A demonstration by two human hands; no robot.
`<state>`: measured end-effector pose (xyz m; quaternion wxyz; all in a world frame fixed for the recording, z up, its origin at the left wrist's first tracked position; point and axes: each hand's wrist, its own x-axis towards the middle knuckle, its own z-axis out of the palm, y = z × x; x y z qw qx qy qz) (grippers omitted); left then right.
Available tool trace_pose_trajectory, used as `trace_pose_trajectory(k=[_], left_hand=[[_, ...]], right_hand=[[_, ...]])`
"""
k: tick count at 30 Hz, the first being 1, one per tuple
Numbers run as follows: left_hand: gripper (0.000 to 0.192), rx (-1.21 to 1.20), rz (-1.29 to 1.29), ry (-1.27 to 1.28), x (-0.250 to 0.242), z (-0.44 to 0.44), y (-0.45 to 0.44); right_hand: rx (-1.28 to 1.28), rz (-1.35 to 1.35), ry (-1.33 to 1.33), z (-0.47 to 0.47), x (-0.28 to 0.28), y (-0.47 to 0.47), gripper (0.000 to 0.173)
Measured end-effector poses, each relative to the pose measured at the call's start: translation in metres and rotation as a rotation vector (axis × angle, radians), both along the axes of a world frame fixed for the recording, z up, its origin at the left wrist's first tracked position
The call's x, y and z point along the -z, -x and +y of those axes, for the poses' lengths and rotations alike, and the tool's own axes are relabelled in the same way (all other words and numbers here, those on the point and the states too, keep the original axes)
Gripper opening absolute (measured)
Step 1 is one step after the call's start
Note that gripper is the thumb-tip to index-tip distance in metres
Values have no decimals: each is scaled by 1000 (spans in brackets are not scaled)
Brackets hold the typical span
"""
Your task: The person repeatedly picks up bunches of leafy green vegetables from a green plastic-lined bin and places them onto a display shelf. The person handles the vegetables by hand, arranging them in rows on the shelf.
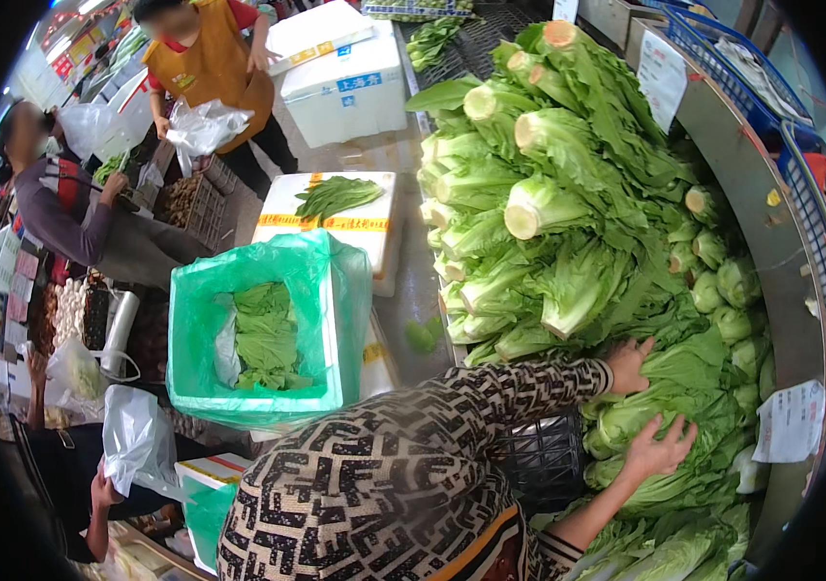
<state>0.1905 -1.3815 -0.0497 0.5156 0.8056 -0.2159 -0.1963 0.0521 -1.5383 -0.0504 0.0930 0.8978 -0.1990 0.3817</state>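
Note:
My left hand [629, 367] lies on the leafy greens between the tall pile and the lower heads, fingers apart, its palm side hidden. Nearer to me, my right hand [661, 447] is spread over a head of leafy lettuce [620, 423], touching or just above it; I cannot tell which. Neither hand shows a clear grip. Beyond my left hand rises a large pile of romaine-like lettuce [551, 210], many cut stem ends facing outward. More leafy heads [674, 541] lie below my right hand.
A foam box with green plastic lining [340, 327] holds greens, left of the pile. A black plastic crate [540, 457] is below my left forearm. White foam boxes [344, 98] stand behind. A metal ledge [794, 269] borders the stall. Several people stand at left, some with plastic bags.

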Motion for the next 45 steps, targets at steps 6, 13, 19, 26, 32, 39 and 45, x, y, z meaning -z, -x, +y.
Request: trace_pose_trajectory(k=[6,13,19,26,32,39,45], left_hand=[[97,-137,-62,156,-13,36,38],[84,-14,-294,-292,-7,-20,49],[82,32,-129,-128,-30,12,58],[75,-85,-77,0,-15,68,100],[47,-146,-318,289,20,135,150],[24,-356,18,-39,120,367,304],[24,-1595,446,227,168,528,429]], right_hand=[[245,-124,72,-3,-1,15,62],[668,317,-50,-24,27,-14,75],[583,167,-114,-24,23,-8,81],[97,-115,-82,25,-25,8,70],[-724,-178,-293,151,-65,23,52],[-1177,450,-581,320,-39,60,39],[-1390,691,-653,416,-17,81,42]])
